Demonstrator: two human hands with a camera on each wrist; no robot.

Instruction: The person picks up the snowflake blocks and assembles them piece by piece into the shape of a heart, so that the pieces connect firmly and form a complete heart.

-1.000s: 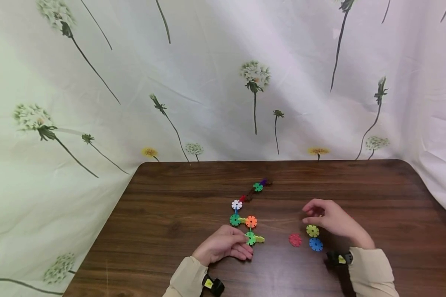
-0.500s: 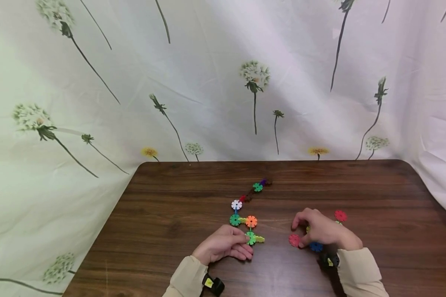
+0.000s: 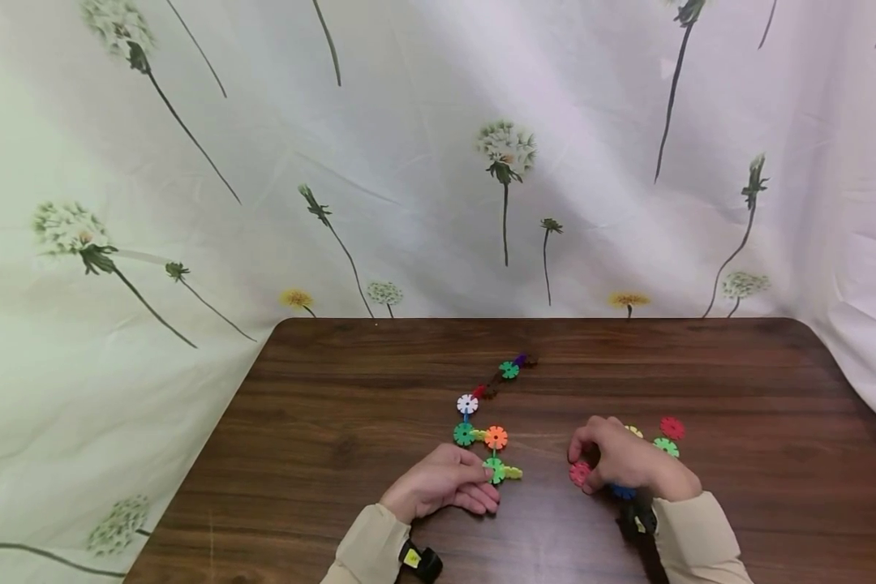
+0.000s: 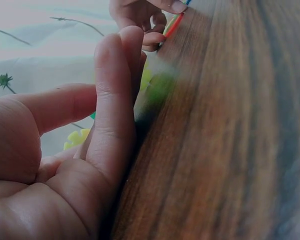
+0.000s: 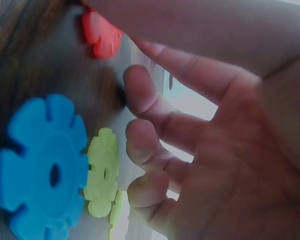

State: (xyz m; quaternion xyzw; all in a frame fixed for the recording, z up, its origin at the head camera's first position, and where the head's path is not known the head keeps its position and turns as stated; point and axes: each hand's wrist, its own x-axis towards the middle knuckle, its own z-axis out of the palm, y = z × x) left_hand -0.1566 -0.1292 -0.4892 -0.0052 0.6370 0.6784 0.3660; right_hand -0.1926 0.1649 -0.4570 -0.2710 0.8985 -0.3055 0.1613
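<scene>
My left hand point(image 3: 444, 483) pinches a light green interlocking disc point(image 3: 495, 470) between thumb and fingers, low over the table. That disc belongs to a zigzag chain with an orange disc point(image 3: 495, 438), a dark green one point(image 3: 464, 434) and a white one point(image 3: 467, 404); a yellow disc point(image 3: 513, 473) stands edge-on at its near end. To the right, my right hand point(image 3: 620, 458) has thumb and index finger at opposite edges of a red disc point(image 5: 102, 34), pinching it. Its other fingers are loosely bent above a blue disc point(image 5: 42, 170) and a yellow-green disc point(image 5: 102, 172).
Beyond the right wrist lie a loose light green disc point(image 3: 666, 447) and another red disc point(image 3: 672, 428). The chain's far end has a green disc point(image 3: 509, 370) and a purple one point(image 3: 521, 359). A dandelion-print cloth point(image 3: 423, 203) hangs behind the wooden table point(image 3: 321, 389).
My right hand has moved left and toward me, from above the yellow-green disc to the red disc, and its thumb and index finger have closed on it. My left hand stays in place.
</scene>
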